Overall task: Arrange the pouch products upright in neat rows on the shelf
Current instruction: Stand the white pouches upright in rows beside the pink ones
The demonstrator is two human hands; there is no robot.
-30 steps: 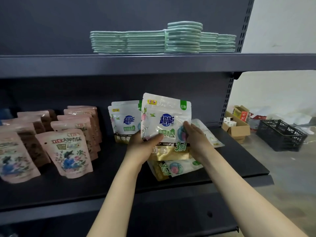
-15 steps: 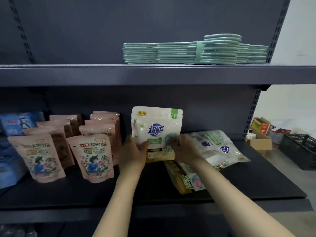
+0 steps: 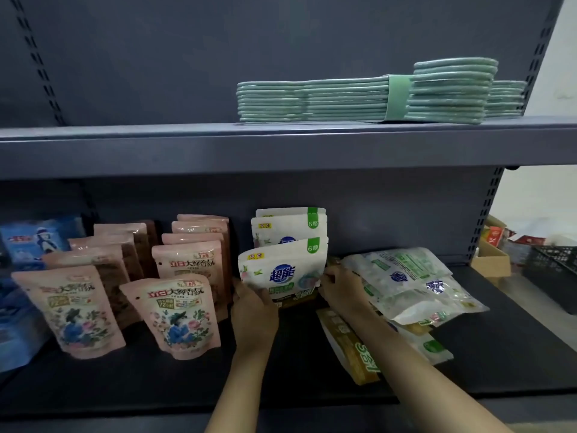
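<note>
From the head camera, the front white pouch (image 3: 282, 273) looks light and soft-sided, with a glossy film that would likely slip under a loose pinch. Its flat bottom gusset is what should keep it standing, so the sensible hold is low on the two side edges, where the filling gives some body. That is where it is held: the left hand (image 3: 254, 317) presses its lower left edge and the right hand (image 3: 342, 290) its lower right edge, both closed against it. It leans a little, top edge tipped back toward the two white pouches behind (image 3: 288, 226), which stand upright.

The pouch is white with a blue logo, a green corner tab and a gold band at the base. It sits on the lower shelf (image 3: 281, 376), just right of the pink pouch rows (image 3: 184, 310). Right of it lies a loose heap of white pouches (image 3: 409, 282), flat and overlapping, not yet stood up.
</note>
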